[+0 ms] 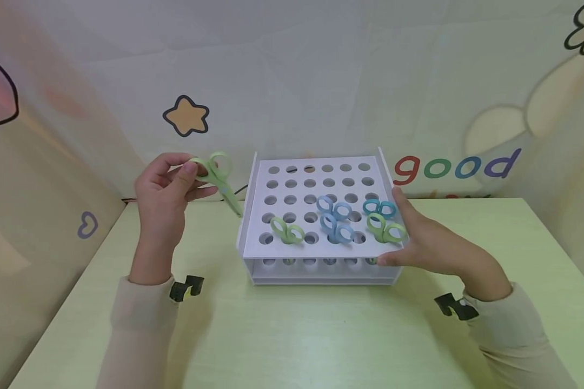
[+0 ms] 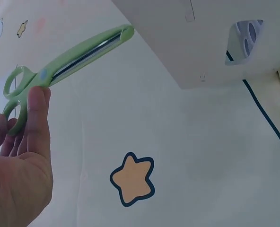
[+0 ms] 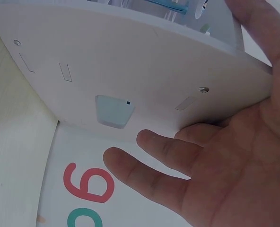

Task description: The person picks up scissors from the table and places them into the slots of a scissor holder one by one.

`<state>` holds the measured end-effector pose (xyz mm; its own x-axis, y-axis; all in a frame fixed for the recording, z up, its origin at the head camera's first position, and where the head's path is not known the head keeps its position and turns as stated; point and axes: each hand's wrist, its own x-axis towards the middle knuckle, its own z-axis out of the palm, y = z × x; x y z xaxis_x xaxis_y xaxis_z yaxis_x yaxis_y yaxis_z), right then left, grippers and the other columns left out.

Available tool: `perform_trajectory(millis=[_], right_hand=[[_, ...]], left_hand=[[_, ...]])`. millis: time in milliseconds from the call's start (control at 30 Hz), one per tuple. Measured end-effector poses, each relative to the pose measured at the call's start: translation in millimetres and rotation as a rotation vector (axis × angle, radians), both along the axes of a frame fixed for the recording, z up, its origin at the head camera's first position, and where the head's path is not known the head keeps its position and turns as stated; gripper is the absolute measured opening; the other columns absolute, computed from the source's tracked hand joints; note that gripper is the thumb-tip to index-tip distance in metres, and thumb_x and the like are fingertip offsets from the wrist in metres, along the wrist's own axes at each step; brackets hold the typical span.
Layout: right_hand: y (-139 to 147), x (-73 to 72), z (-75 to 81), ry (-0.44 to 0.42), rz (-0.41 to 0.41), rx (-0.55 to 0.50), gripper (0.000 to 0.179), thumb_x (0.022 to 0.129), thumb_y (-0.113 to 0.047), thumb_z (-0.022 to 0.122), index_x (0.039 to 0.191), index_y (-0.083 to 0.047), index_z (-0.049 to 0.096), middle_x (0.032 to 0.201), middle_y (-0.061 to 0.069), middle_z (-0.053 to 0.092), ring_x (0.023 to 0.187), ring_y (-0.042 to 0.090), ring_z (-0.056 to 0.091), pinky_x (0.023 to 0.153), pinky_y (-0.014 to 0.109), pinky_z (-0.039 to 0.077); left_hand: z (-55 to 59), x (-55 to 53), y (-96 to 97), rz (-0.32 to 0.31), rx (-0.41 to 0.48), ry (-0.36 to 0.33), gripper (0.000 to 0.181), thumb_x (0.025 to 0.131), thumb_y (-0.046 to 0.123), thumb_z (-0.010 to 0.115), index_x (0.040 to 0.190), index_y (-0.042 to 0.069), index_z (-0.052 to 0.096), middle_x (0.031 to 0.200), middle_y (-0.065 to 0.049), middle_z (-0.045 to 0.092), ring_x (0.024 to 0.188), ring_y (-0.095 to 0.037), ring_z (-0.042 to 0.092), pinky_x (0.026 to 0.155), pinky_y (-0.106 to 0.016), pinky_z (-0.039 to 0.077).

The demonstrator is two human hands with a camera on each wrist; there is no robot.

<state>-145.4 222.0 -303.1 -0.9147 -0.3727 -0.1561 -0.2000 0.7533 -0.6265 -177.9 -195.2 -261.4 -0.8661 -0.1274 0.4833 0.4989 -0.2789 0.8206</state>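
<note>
My left hand (image 1: 163,186) pinches a pair of light green scissors (image 1: 216,175) by one finger loop, left of a white rack (image 1: 299,249) with rows of round holes. The closed blades slant down toward the rack's left side; in the left wrist view a green cover runs along each blade (image 2: 90,49). My right hand (image 1: 430,243) holds the rack's right side, its thumb round the front edge. Standing in the holes, handles up, are green scissors (image 1: 287,232), two light blue pairs (image 1: 338,229), a teal pair (image 1: 379,208) and another green pair (image 1: 384,229).
The rack stands on a pale yellow-green table (image 1: 311,335). Behind it hangs a printed backdrop with an orange star (image 1: 187,115) and the word "good" (image 1: 457,167). A dark cord (image 2: 265,111) runs behind the rack.
</note>
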Motion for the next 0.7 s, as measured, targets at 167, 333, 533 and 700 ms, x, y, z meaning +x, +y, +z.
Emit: perform_trajectory(millis=[167,333,533,700], right_hand=[[-1,-0.8,0.6,-0.007,-0.005,-0.002,0.138,0.077,-0.051,0.086,0.159,-0.019,-0.021,0.125,0.011,0.054,0.102,0.024,0.053,0.088,0.042,0.043],[-1,-0.6,1.9,-0.004,-0.002,-0.004,0.139,0.076,-0.054,0.085,0.159,-0.018,-0.020,0.126,0.011,0.053,0.102,0.025,0.053,0.089,0.043,0.043],[-2,-0.1,2.2,-0.007,-0.007,-0.006,0.139,0.076,-0.053,0.086,0.159,-0.018,-0.021,0.133,0.013,0.050,0.106,0.026,0.052,0.092,0.044,0.042],[-1,0.0,1.7,-0.011,-0.007,-0.012,0.139,0.076,-0.053,0.086,0.159,-0.019,-0.021,0.133,0.013,0.050,0.106,0.026,0.052,0.092,0.045,0.042]], left_hand=[[1.2,-1.0,8.2,-0.009,-0.005,-0.002,0.010,0.097,-0.004,0.063,0.096,0.002,0.070,0.085,-0.014,0.072,0.071,-0.023,0.072,0.069,-0.039,0.058],[1.1,-2.2,15.7,-0.032,-0.035,0.005,0.008,0.098,-0.002,0.063,0.099,0.002,0.069,0.087,-0.013,0.072,0.074,-0.022,0.073,0.071,-0.039,0.058],[-2.7,-7.8,30.7,-0.093,-0.158,0.009,0.007,0.099,0.001,0.063,0.102,0.005,0.068,0.092,-0.011,0.070,0.081,-0.023,0.073,0.075,-0.041,0.058],[-8.1,-13.0,41.3,-0.135,-0.229,-0.026,0.009,0.100,0.001,0.062,0.105,0.005,0.067,0.094,-0.010,0.069,0.083,-0.023,0.073,0.076,-0.041,0.058]])
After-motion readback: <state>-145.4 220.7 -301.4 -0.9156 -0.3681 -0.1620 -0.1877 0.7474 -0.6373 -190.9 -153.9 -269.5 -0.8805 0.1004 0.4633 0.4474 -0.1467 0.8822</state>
